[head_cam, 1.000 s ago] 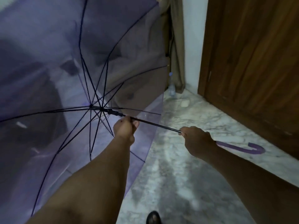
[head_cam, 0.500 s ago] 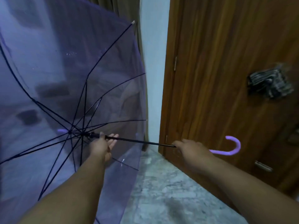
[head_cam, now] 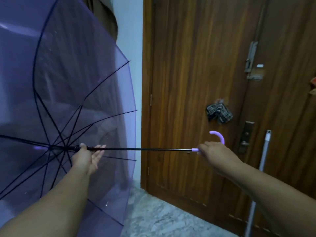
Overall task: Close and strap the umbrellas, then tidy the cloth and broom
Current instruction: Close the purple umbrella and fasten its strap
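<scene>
The transparent purple umbrella [head_cam: 65,93] is fully open, canopy at left, its black shaft [head_cam: 147,149] running level across the view. The left hand [head_cam: 87,158] rests against the shaft near the runner, fingers extended and loose, gripping nothing. The right hand [head_cam: 213,154] grips the lilac crook handle [head_cam: 219,137], fingers curled round it. A checked cloth [head_cam: 219,113] hangs on the wooden door [head_cam: 191,82]. A pale broom handle [head_cam: 261,168] leans against the door at right.
</scene>
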